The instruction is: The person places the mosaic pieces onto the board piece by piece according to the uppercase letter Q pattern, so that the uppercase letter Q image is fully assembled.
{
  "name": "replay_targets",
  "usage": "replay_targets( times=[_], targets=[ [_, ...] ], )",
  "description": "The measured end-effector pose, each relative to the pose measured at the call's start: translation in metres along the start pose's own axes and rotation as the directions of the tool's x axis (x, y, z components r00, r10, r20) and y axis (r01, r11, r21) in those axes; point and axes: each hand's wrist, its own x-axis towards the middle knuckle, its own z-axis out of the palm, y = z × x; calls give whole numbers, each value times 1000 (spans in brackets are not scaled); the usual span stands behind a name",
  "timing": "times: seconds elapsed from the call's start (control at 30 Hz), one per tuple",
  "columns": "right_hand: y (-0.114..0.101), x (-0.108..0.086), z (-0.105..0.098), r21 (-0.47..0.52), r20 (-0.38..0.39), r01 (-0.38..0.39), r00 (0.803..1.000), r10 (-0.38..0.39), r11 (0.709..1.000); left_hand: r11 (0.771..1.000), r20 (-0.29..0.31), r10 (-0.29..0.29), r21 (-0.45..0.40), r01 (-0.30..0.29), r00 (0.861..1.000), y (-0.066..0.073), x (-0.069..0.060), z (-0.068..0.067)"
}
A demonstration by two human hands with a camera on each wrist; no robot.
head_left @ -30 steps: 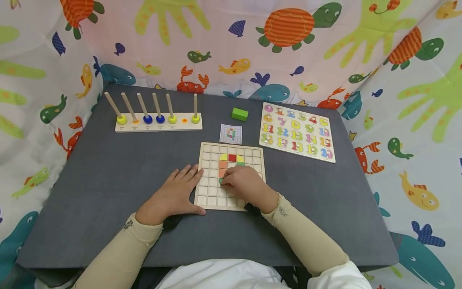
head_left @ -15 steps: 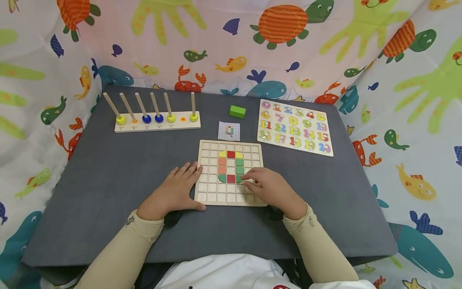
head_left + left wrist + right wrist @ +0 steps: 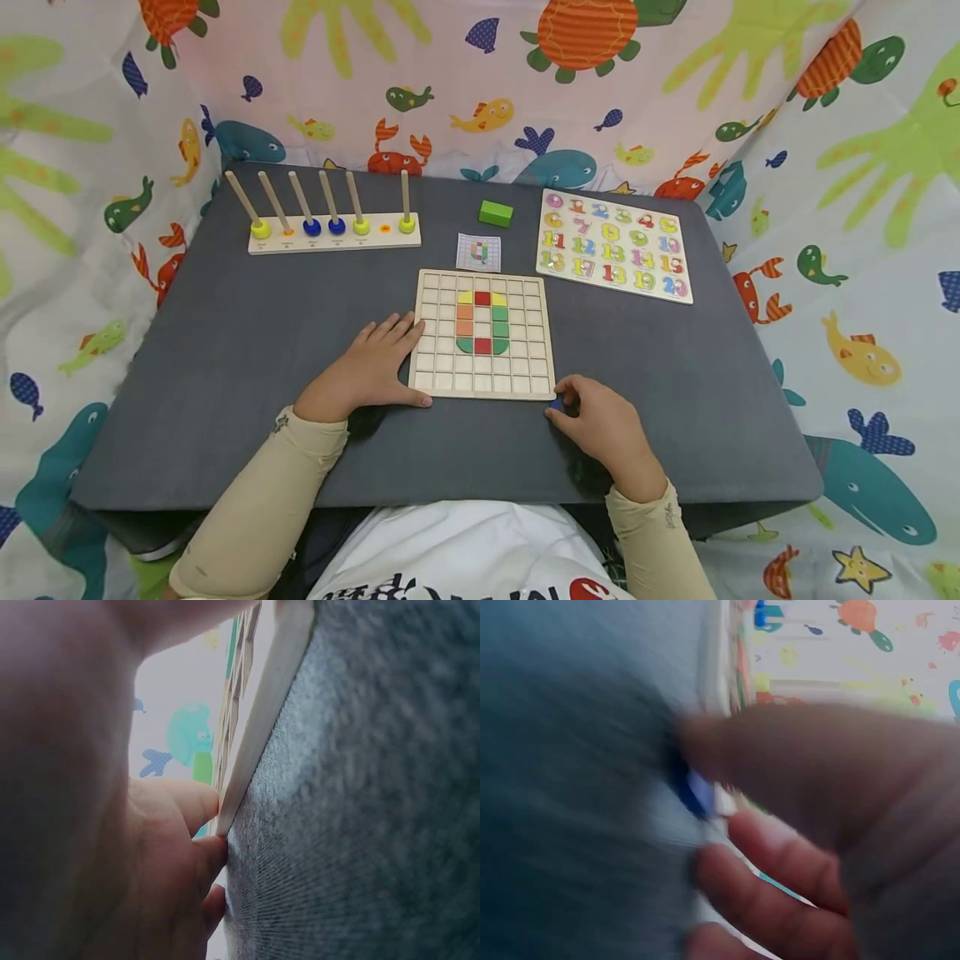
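Observation:
A square wooden grid board [image 3: 442, 383] lies on the table, with yellow, red, orange and green tiles [image 3: 500, 328] set in a ring in its cells. My left hand [image 3: 367, 367] rests at the board's left edge, fingers spread; its fingertips touch the rim in the left wrist view. Just off the board's near right corner, my right hand [image 3: 603, 425] pinches a small blue tile [image 3: 557, 403] between thumb and forefinger. The fingers partly cover this tile, and the right wrist view blurs it [image 3: 697, 793].
Behind the board lie a small pattern card [image 3: 478, 252] and a green block [image 3: 496, 213]. A number puzzle board [image 3: 614, 245] lies at the back right. At the back left stands a peg stand [image 3: 334, 242] with coloured rings. Printed curtains [image 3: 630, 108] surround the grey table [image 3: 225, 400].
My right hand has left the green tiles on the grid and moved right and nearer, to the blue tile off the corner. The left hand stays at the board's edge.

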Motion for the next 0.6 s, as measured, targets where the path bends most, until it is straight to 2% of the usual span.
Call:
replay_targets(
  times=[0.13,0.3,0.43,0.6],
  targets=[
    [-2,-1,4,5,-100,-21,995,21,1000,1000,2,-7,-12,7,1000,-1,3,-4],
    [-6,-2,-2,4,-104,-12,995,12,1000,1000,9,2,-29,-2,1000,1,7,-6],
    [-18,6,-6,16,-105,86,991,-83,996,1000,25,-1,-29,2,1000,1,8,-3],
    [-38,31,-2,-9,-128,214,969,-214,977,1000,28,-5,-27,6,1000,2,6,-2]
  ],
)
